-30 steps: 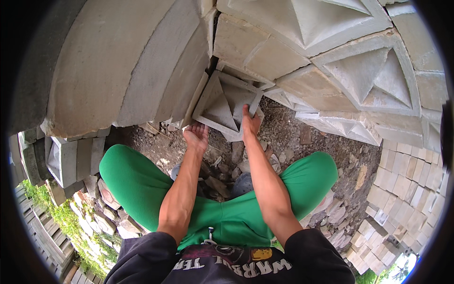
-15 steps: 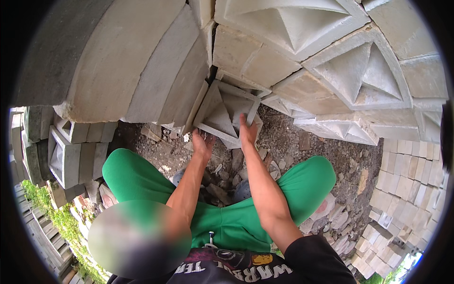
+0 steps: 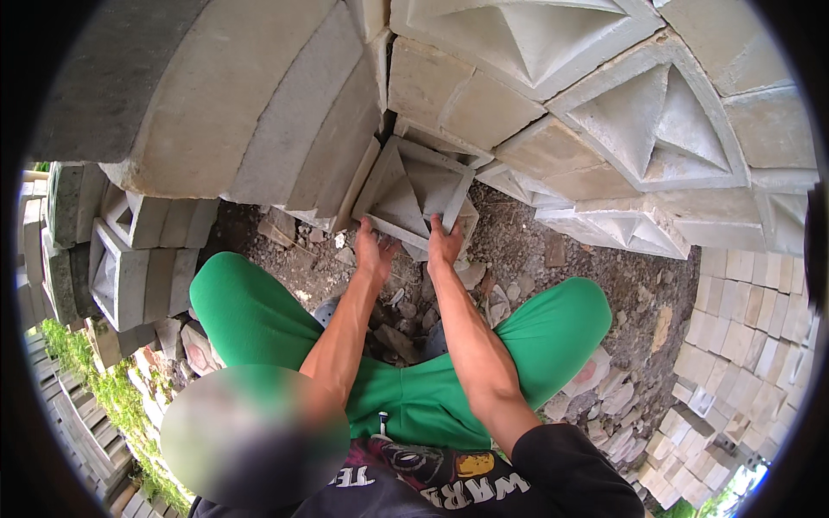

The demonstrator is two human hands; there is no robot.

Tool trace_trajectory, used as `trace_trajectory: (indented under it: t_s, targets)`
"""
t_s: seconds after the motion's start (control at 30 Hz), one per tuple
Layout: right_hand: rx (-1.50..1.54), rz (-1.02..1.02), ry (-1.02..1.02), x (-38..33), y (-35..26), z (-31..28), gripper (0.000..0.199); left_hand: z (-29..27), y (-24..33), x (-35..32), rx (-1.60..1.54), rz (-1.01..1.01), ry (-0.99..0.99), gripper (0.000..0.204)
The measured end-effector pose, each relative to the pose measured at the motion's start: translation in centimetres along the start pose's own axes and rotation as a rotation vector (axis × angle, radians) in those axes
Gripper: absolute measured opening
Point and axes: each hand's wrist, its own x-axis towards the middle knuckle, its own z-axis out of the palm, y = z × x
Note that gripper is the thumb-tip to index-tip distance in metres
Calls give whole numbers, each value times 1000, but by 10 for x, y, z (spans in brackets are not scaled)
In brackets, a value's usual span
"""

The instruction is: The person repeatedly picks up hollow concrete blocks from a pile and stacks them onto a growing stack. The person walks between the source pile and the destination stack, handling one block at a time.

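Note:
A square grey concrete breeze block [image 3: 416, 185] with sunken triangular facets sits low in the corner between two block stacks, tilted up toward me. My left hand [image 3: 375, 252] holds its near left corner, thumb on the rim and fingers lower down by the underside. At the near right part of the same edge, my right hand [image 3: 444, 243] grips with its thumb on the rim; its other fingers are partly hidden at the side. Another pale block shows partly beneath the held one.
Tall stacked blocks [image 3: 268, 112] rise on the left, and patterned blocks [image 3: 652, 121] on the right. Broken stones [image 3: 397, 344] and gravel cover the ground between my green-clad knees. More piled blocks [image 3: 747, 337] stand far right, with green plants [image 3: 108, 388] at lower left.
My right hand has slid down and slightly left along the block, to its near edge. The left hand has shifted slightly up and right. The block stays almost in place.

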Motion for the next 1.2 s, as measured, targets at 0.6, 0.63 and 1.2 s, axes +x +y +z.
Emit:
trace_trajectory:
  t_s: [0.6,0.63,1.2]
  targets:
    - [-94,65,-105,-1,-12,-2,67,-25,2,13,60,47,-89,62]
    - [-103,73,-127,-1,-13,-3,69,-27,2,14,73,45,-79,63]
    - [-235,175,-84,-82,-73,-2,88,-9,-17,-48,322,56,125,32]
